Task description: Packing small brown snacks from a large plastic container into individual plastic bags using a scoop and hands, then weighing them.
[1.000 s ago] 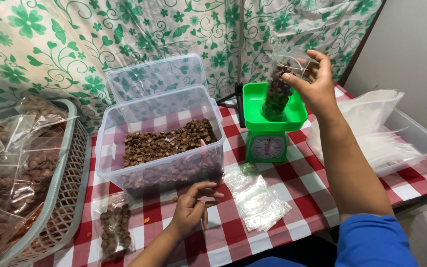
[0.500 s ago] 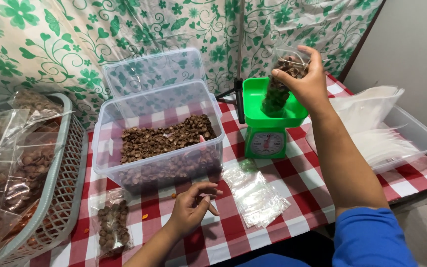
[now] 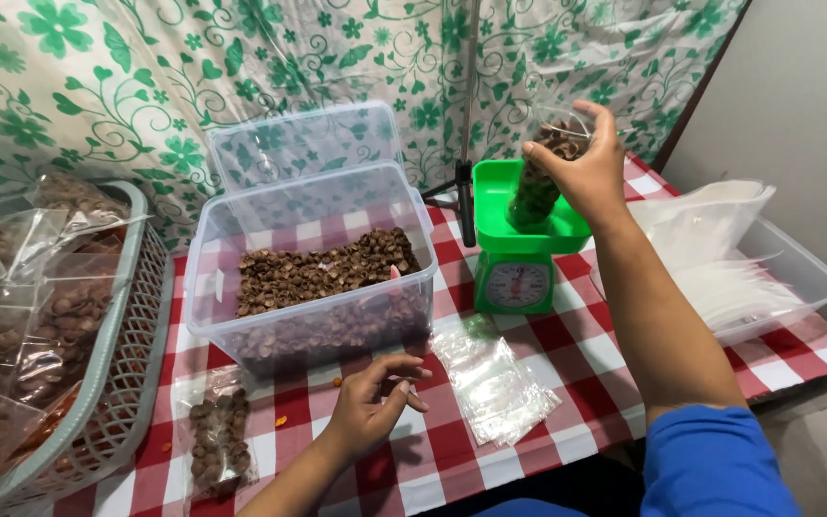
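Across the red-and-white checked tablecloth (image 3: 567,359), a work surface is laid out against a green floral curtain (image 3: 145,86). Largest on it is a grey woven plastic basket (image 3: 117,383) at the left edge, stacked with clear filled packets of brown pieces. Beside it stands a clear rectangular plastic tub (image 3: 318,258), partly filled with small brown dried pieces, its transparent lid (image 3: 303,144) propped upright behind. At the far right sits a shallower clear plastic tray (image 3: 796,278) holding white empty plastic bags. Between the tub and the tray stands a green plastic kitchen scale (image 3: 519,249) with a round dial. The right hand (image 3: 581,163) is raised over the scale's pan, fingers closed around the upper part of a clear plastic bag of brown pieces (image 3: 540,182), whose lower end rests on or just above the pan; which one cannot be told. A stack of flat clear empty sachets (image 3: 495,383) lies in front of the scale. One filled clear packet (image 3: 217,436) lies near the front left edge. The left hand (image 3: 370,407) hovers palm-up just in front of the tub, fingers loosely curled and grasping nothing.
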